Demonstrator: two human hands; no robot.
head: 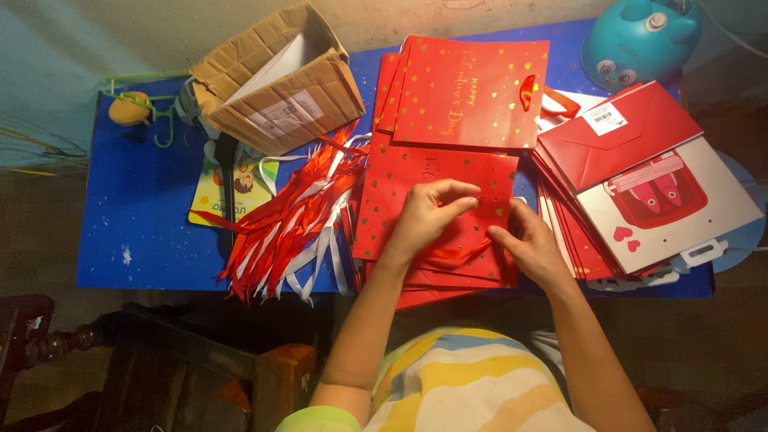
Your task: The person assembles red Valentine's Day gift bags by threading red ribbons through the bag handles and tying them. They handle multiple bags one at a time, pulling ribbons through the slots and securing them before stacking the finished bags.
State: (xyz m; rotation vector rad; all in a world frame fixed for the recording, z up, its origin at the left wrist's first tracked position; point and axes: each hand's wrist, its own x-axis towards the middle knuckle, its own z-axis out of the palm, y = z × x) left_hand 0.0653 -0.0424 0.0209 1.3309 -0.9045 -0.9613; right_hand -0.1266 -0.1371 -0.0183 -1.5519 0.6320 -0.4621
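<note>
The left hand (424, 216) has its grip pinched together on a thin red ribbon (452, 254), right at the top edge of a flat red paper bag (432, 200) with small gold hearts on it. The right hand (532, 248) rests on the same bag just beside it, with its fingers pressed down near the ribbon; I cannot tell if that grip is closed on the ribbon or only holding the paper flat. The bag lies on top of a pile of bags like it, in the middle of the blue counter (144, 216), close to the person's body. To do this well, I think the pinch should stay small and close to the little hole in the bag, so the ribbon end does not bend or slip. The other hand should hold the paper still and flat, so it does not crease. Gentle pulls look best, since thin paper can tear at a hole. To the left lies a heap of red and white ribbons (288, 224), near enough to reach. Behind that sits an open cardboard box (280, 80). To the right is a stack of red and white bags (640, 192), and more red bags (472, 88) lie further back.
</note>
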